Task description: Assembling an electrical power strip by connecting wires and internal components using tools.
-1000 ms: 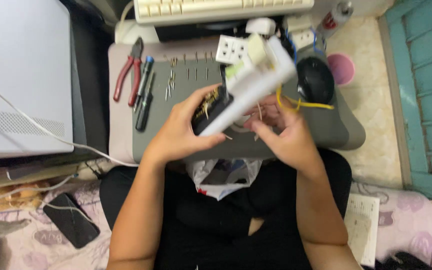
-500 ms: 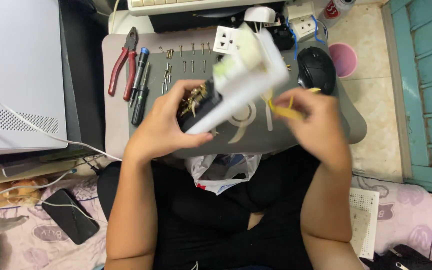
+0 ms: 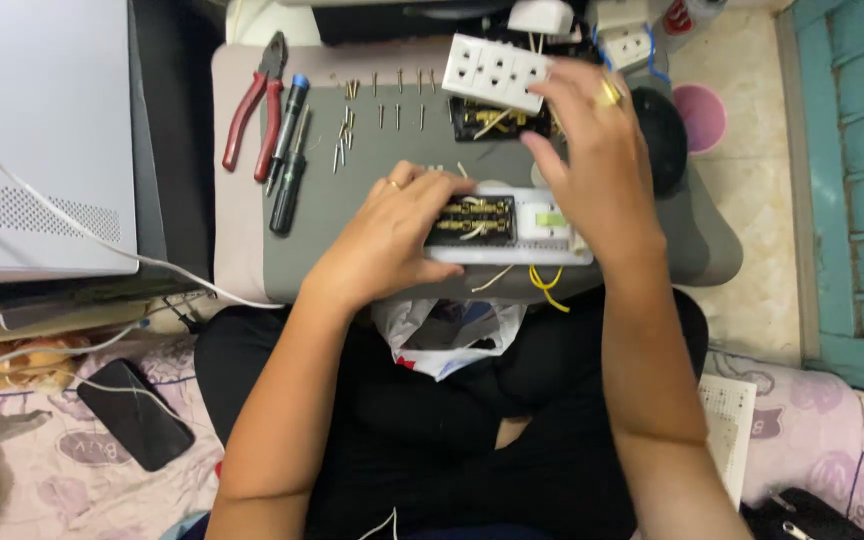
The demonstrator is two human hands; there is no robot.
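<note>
An opened white power strip (image 3: 552, 222) lies on the grey mat (image 3: 352, 200), its brass contacts and wires exposed. My left hand (image 3: 392, 235) presses down on its left end. My right hand (image 3: 592, 150) reaches past it, fingertips on the right end of a white socket cover (image 3: 492, 68) at the mat's far edge; the thumb stays clear and no grip shows. Beneath that cover sits a black part with wires (image 3: 482, 122). Yellow wires (image 3: 547, 285) hang off the strip's near side.
Red-handled pliers (image 3: 250, 115) and two screwdrivers (image 3: 287, 150) lie at the mat's left, with several loose screws (image 3: 377, 100) beside them. A black mouse (image 3: 664, 135) sits to the right, a white plastic bag (image 3: 447, 335) on my lap, a phone (image 3: 132, 412) lower left.
The power strip, held up in both hands before, now lies flat on the mat under my left hand. My right hand let go and moved forward to the socket cover.
</note>
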